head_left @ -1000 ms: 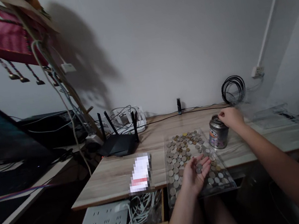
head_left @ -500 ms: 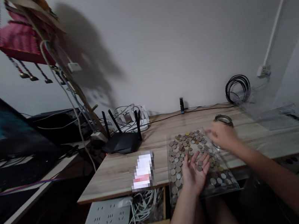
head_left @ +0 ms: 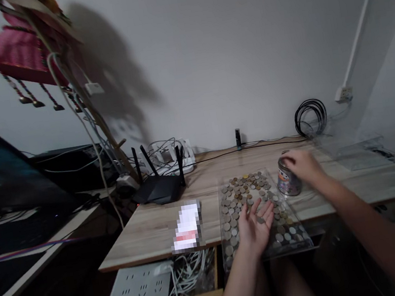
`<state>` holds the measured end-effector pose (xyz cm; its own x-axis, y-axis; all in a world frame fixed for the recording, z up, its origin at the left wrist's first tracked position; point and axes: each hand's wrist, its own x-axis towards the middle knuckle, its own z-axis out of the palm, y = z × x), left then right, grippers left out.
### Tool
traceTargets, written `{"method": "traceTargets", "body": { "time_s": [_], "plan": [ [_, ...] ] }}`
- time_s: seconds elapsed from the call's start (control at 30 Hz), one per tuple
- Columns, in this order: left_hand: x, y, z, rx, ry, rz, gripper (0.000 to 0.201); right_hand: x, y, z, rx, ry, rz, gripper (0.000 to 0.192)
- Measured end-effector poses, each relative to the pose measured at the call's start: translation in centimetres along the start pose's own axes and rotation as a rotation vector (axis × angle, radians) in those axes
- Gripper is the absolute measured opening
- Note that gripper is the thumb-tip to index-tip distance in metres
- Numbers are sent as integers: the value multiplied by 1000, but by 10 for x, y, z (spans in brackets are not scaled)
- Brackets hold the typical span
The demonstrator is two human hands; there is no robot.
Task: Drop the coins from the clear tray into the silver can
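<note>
Over a clear, rectangular plastic tray [head_left: 307, 238] of round metal coins [head_left: 227, 226], the left hand [head_left: 256, 231] is facing palm up, fingers spread, one dull grey coin [head_left: 260, 220] resting on it. Beyond, the right hand [head_left: 303, 166] is curling at the top of an upright, cylindrical printed metal can [head_left: 287, 183] beside the tray; whether it is pinching anything, I cannot tell.

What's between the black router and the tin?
Head view: a see-through tray of coins lies between the router and the tin, past a strip of desktop.
</note>
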<state>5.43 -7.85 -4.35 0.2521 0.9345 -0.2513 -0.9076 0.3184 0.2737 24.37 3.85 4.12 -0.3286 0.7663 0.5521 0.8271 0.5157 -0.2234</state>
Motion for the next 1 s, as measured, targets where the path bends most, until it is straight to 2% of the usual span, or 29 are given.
{"method": "traceTargets", "body": {
  "time_s": [0.07,0.13,0.23,0.3,0.37,0.43,0.5,0.57,0.63,0.73,0.83,0.87,0.93,1.0],
  "plan": [
    [0,0,-1,5,11,4,54,20,31,-8,-116,-31,79,28],
    [1,0,-1,5,17,3,55,34,52,-11,-199,-151,89,28],
    [2,-1,-1,7,14,6,54,41,57,-10,-255,-268,74,28],
    [2,-1,-1,4,3,13,53,36,44,-9,-274,-230,94,27],
    [1,0,-1,-12,-16,28,52,21,21,-5,-261,-134,91,28],
    [-2,1,0,-32,-39,48,52,-4,-6,5,-183,-106,-30,30],
    [-5,2,3,-31,-66,68,52,-33,-34,22,-54,-246,-283,28],
    [-7,2,5,-22,-89,80,51,-57,-53,38,-20,-297,-359,27],
    [-8,2,6,-10,-108,80,51,-69,-59,45,-27,-292,-351,29],
    [-6,-1,4,66,-115,76,47,-56,-43,32,-51,-240,-282,28],
    [-6,-6,-2,335,-62,120,42,-17,-7,4,-120,-144,-57,31],
    [-8,-7,-3,487,-46,144,40,-3,6,-4,-168,-123,109,29],
    [-19,-7,-3,865,-35,236,35,21,27,-14,-254,-158,299,23],
    [-35,-3,-1,1280,-53,365,32,36,40,-18,-311,-234,344,19]
  ]
}}
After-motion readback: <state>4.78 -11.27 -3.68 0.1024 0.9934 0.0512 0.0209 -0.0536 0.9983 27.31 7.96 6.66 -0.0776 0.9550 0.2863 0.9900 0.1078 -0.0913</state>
